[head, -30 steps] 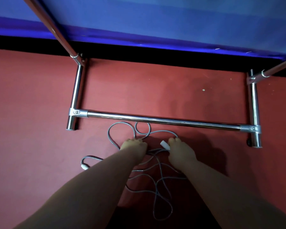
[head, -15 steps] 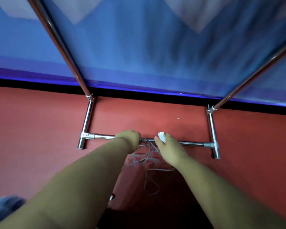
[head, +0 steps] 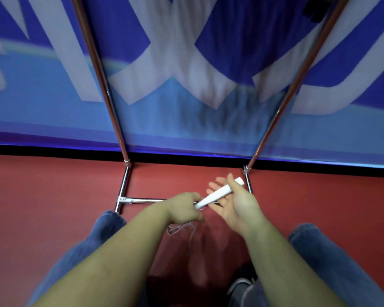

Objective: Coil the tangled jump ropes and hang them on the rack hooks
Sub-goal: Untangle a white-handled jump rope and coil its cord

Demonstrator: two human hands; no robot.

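A grey jump rope (head: 182,229) hangs in tangled strands below my left hand (head: 184,209), which grips the bunched cord in a closed fist. The rope's white handle (head: 217,193) lies slantwise across the palm of my right hand (head: 235,203). The thumb holds it there while the fingers stay stretched out. Both hands hover above the floor, in front of the chrome rack's low base bar (head: 146,200). The rack's two uprights (head: 102,74) rise out of view, and no hooks show.
A blue and white banner (head: 186,85) hangs behind the rack. The floor (head: 42,196) is red. My knees in blue jeans (head: 319,251) flank my arms, and a grey shoe (head: 242,284) shows below them.
The view rose from floor level. Both hands lifted the rope off the floor. My right hand spread its fingers, and the white handle now lies across the palm.
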